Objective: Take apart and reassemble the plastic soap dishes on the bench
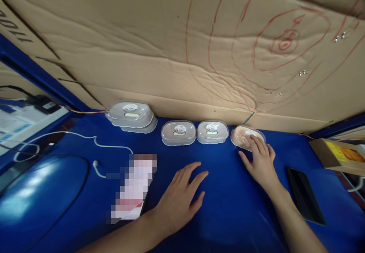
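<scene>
One blue tabletop (225, 207) spreads beneath the left hand (177, 201), its grip released and well apart from the pinkish oval container (238, 136). Nearer is the right hand (263, 167), fingertips over that container's top, grip loose and unclenched; the container lies just ahead of the palm, slightly leftward, its long axis running mostly crosswise.

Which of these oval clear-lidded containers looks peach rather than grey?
The rightmost container, with the right hand's fingers over its lid. The two single containers to its left and the stack beyond them all look grey.
</scene>
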`<state>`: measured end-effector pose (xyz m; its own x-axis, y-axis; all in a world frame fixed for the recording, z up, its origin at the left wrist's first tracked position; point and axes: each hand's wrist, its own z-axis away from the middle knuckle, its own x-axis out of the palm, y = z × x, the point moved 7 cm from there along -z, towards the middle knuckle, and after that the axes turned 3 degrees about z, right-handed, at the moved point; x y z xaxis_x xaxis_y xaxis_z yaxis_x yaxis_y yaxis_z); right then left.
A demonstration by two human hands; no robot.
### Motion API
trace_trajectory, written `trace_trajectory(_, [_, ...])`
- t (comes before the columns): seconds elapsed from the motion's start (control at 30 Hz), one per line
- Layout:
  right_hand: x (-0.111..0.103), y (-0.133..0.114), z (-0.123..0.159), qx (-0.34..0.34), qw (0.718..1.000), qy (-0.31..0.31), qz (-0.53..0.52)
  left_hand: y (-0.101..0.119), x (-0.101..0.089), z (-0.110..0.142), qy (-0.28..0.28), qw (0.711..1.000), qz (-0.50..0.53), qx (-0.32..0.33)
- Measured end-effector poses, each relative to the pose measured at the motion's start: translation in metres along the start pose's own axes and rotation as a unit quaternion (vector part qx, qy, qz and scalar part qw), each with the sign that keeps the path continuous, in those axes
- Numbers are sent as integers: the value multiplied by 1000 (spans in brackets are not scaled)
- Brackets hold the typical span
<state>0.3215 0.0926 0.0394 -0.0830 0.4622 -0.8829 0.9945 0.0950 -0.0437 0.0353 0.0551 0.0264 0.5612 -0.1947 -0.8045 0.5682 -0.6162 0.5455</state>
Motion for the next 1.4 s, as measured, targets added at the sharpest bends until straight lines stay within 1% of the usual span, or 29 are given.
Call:
trace_trajectory(0.07, [-5, -4, 1, -45, 998, -30, -27, -1, 0, 0, 1, 1000, 4, -4])
trace_trajectory(0.1, [-9, -12, 3, -75, 995, -49, -47, -1, 0, 0, 2, 1000, 7, -5])
trace_trajectory(0.17, [-18, -36, 11, -137, 982, -92, -90, -3, 0, 0, 3, 1000, 19, -11])
trace_trajectory(0.23, [-27, -68, 23, -190, 962, -136, -139, -5, 0, -1, 2, 999, 40, -20])
trace_trajectory(0.3, [-34, -100, 36, -238, 936, -177, -190, -6, 0, -2, -12, 997, 69, -20])
trace_trajectory(0.37, [-39, -122, 46, -269, 911, -201, -238, -5, 2, -2, -34, 994, 99, -8])
trace_trajectory(0.4, [-42, -127, 48, -275, 903, -202, -263, -5, 3, -3, -45, 993, 112, 0])
trace_trajectory(0.47, [-45, -123, 45, -259, 897, -185, -308, -5, 5, -3, -58, 990, 128, 13])
trace_trajectory(0.53, [-44, -105, 36, -219, 905, -161, -327, -6, 7, -2, -64, 989, 132, 14])
trace_trajectory(0.63, [-32, -75, 21, -168, 937, -124, -280, -5, 8, -1, -74, 989, 124, -3])
trace_trajectory(0.7, [-21, -63, 15, -161, 952, -106, -236, 0, 7, 0, -90, 989, 120, -11])
trace_trajectory(0.77, [-8, -58, 13, -162, 959, -100, -209, 7, 6, 2, -117, 986, 116, -8])
trace_trajectory(0.9, [9, -54, 13, -159, 964, -105, -184, 22, 8, 8, -168, 979, 113, 31])
trace_trajectory(0.97, [11, -55, 14, -155, 967, -107, -171, 22, 12, 9, -175, 977, 117, 31])
trace_trajectory(1.07, [2, -65, 19, -157, 965, -113, -176, 12, 13, 5, -148, 981, 122, -9])
trace_trajectory(1.1, [-2, -72, 22, -170, 958, -128, -193, 8, 12, 3, -133, 983, 123, -26])
trace_trajectory(1.17, [-11, -90, 31, -212, 931, -180, -236, 1, 8, 0, -104, 985, 128, -47])
trace_trajectory(1.23, [-18, -107, 40, -251, 906, -228, -253, -3, 6, -4, -88, 985, 135, -52])
trace_trajectory(1.27, [-22, -113, 42, -260, 902, -239, -247, -5, 5, -5, -84, 986, 138, -51])
trace_trajectory(1.4, [-27, -123, 45, -263, 910, -244, -208, -10, 5, -6, -74, 986, 140, -51])
